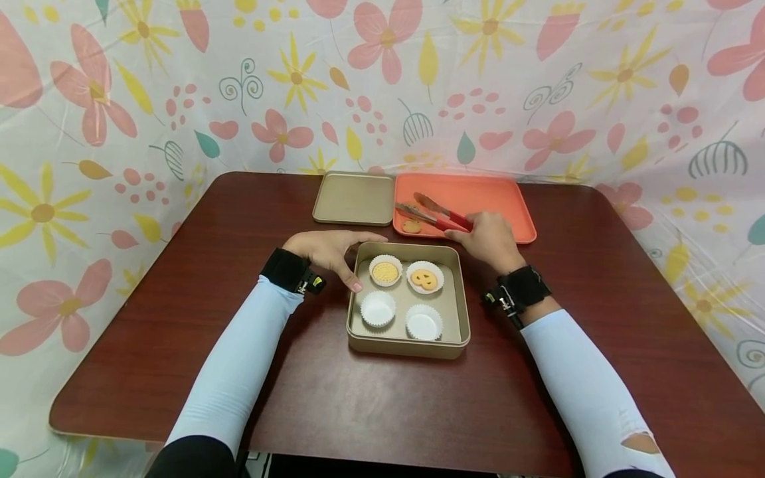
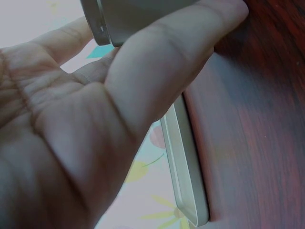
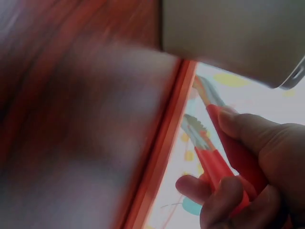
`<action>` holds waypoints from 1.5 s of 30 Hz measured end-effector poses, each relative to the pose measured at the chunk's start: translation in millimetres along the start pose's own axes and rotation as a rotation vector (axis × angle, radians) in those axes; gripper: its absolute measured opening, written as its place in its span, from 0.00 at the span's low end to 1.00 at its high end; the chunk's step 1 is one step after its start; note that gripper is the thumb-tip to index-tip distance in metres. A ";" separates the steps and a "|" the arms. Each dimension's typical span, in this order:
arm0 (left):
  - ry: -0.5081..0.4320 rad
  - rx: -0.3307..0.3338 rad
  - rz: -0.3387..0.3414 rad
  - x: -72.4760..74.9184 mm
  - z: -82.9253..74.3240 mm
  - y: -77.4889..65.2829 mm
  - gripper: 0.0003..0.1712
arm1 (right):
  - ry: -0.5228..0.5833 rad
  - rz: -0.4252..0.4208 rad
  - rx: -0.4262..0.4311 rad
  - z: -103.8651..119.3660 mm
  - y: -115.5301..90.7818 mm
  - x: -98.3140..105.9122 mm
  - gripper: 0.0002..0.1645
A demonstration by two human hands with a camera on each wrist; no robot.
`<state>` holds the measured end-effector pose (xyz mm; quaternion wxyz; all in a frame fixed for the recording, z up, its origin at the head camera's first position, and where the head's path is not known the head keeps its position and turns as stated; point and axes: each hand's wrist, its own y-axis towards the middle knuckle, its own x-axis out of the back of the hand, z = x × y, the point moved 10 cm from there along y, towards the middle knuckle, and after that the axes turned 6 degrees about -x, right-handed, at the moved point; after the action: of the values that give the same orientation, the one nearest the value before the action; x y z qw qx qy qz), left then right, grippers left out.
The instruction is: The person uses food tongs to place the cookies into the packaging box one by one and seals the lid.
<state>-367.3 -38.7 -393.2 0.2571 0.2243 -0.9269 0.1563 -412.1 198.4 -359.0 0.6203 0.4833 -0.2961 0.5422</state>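
Note:
With my right hand (image 1: 491, 240) I grip the red handles of metal tongs (image 1: 442, 218). The tongs' arms are spread, their tips over the orange tray (image 1: 502, 199). A round cookie (image 1: 411, 226) lies on that tray near the tips. My left hand (image 1: 323, 252) rests at the back left corner of a gold tin box (image 1: 409, 346), thumb along its left side, fingers stretched behind it. Inside the tin, white paper cups hold a yellow round cookie (image 1: 385, 271) and a pretzel-shaped cookie (image 1: 424, 279). Two front cups, a left cup (image 1: 378, 309) and a right cup (image 1: 424, 322), hold nothing.
A gold lid (image 1: 354, 199) lies flat behind the tin, against the tray's left edge. Everything stands on a dark brown table (image 1: 209, 318). A flowered cloth (image 1: 382, 86) hangs behind the table's back edge.

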 end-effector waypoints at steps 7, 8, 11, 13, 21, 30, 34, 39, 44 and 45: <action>0.015 -0.005 -0.003 1.6 -1.7 0.4 0.61 | -0.019 0.023 -0.007 -3.6 1.8 -1.3 0.24; 0.011 -0.004 -0.002 1.6 -2.0 0.3 0.61 | -0.024 0.031 0.001 -3.0 1.9 -2.2 0.24; 0.001 -0.003 -0.002 1.4 -2.2 0.2 0.60 | -0.034 0.072 0.019 -2.8 1.9 -7.4 0.25; -0.011 -0.006 0.001 0.5 -2.6 0.4 0.60 | -0.034 0.107 0.017 -3.9 1.7 -11.2 0.25; 0.006 -0.008 0.004 0.6 -2.5 1.6 0.61 | -0.018 0.188 0.019 -7.2 1.8 -19.7 0.25; -0.001 -0.009 0.003 0.5 -0.5 1.0 0.61 | -0.047 0.196 0.024 -2.3 0.1 -16.3 0.31; -0.028 -0.001 0.000 -0.6 1.2 0.3 0.61 | -0.045 0.178 0.045 0.4 0.0 -16.1 0.29; -0.042 0.006 -0.015 -0.2 -0.6 -0.6 0.61 | -0.034 0.155 0.067 2.5 0.0 -14.2 0.26; -0.063 -0.009 -0.004 -2.2 -2.0 0.0 0.60 | -0.024 0.145 0.079 4.0 -0.5 -13.0 0.24; -0.068 -0.014 -0.001 -2.5 -2.5 0.1 0.60 | -0.022 0.143 0.080 3.9 -0.5 -12.9 0.23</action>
<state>-364.4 -36.7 -392.5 0.2270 0.2284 -0.9360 0.1420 -414.1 189.8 -369.3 0.5570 0.4911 -0.3149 0.5911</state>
